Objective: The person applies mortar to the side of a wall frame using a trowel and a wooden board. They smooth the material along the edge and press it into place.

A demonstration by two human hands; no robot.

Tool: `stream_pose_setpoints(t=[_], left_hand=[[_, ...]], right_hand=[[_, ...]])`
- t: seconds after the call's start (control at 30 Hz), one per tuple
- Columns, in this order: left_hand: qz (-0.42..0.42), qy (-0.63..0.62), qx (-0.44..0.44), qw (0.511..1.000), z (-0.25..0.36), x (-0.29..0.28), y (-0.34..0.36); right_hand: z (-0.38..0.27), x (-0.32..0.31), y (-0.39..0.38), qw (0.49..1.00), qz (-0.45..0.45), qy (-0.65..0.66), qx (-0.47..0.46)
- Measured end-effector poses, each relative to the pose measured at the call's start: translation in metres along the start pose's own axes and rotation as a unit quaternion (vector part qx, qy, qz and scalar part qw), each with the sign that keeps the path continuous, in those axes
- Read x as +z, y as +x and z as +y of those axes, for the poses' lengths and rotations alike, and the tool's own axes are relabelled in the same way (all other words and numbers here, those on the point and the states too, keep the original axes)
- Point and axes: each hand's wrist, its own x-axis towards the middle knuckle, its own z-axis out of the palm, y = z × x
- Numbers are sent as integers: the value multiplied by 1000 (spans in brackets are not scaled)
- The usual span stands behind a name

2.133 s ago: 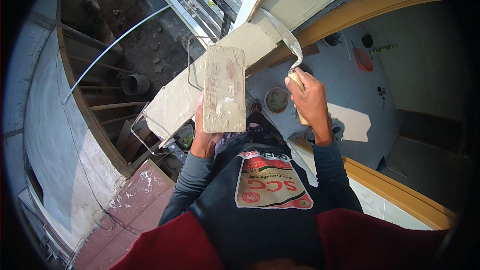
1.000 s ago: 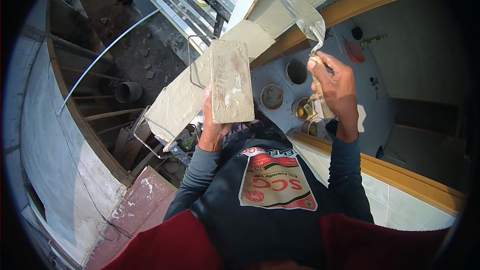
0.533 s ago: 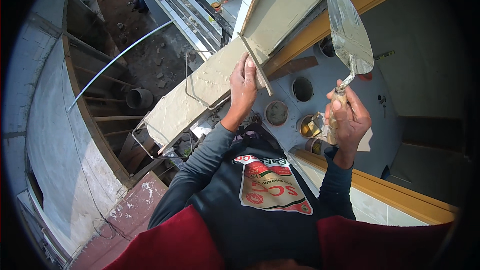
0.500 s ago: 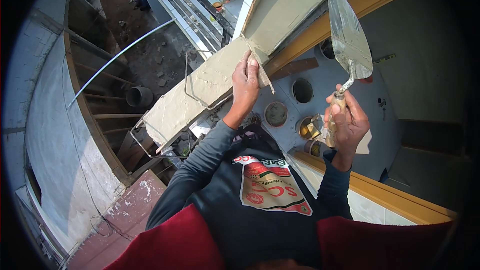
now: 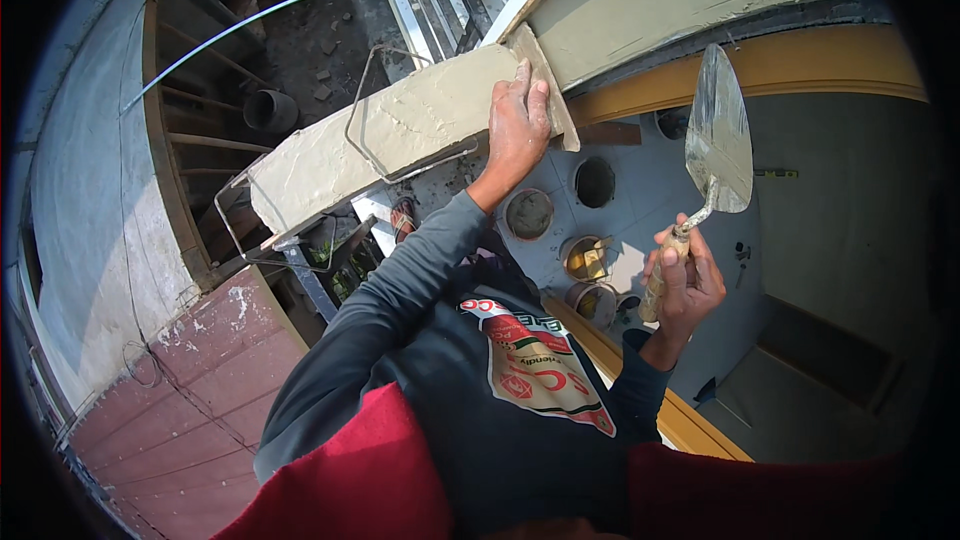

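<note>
My left hand (image 5: pixel 518 130) holds a thin, mortar-smeared flat board (image 5: pixel 563 112) against the end of a long ledge coated in wet plaster (image 5: pixel 380 120). Its fingers lie over the board's edge, and how tightly they grip is partly hidden. Off to the right, my right hand (image 5: pixel 688 285) is wrapped around the wooden handle of a trowel (image 5: pixel 722 145). The trowel's pointed blade is raised, streaked with grey mortar, and clear of the plaster. Bent metal rod clamps (image 5: pixel 352 135) straddle the ledge to the left of my left hand.
Below stand several buckets, among them one with grey mix (image 5: pixel 528 216) and one with yellow things inside (image 5: pixel 568 260). A plastered wall strip (image 5: pixel 680 10) and yellow-orange frame (image 5: pixel 740 70) run to the upper right. Reddish metal roofing (image 5: pixel 210 360) lies at the lower left.
The view has turned, and the ledge appears less steep. The board now sits flatter across the ledge's end under my left hand. The trowel shows lower in the picture, still in my right hand.
</note>
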Motion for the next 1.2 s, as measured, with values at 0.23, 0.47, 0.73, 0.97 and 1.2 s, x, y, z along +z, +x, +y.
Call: stream_pose_setpoints(t=[0.23,0.47,0.73,0.97,1.2], left_hand=[[-12,-24,46,999,3,3,8],[-7,-89,147,985,84,-34,-4],[-23,-27,40,999,17,-26,-21],[-7,-23,23,999,1,-9,-6],[-3,-49,27,998,-1,-2,1]], right_hand=[[2,-1,-3,999,-23,44,19],[-6,2,0,999,-25,19,-34],[-9,28,1,997,-77,-16,23],[-7,26,-1,996,-83,-35,19],[-2,16,-4,997,-63,-15,28]])
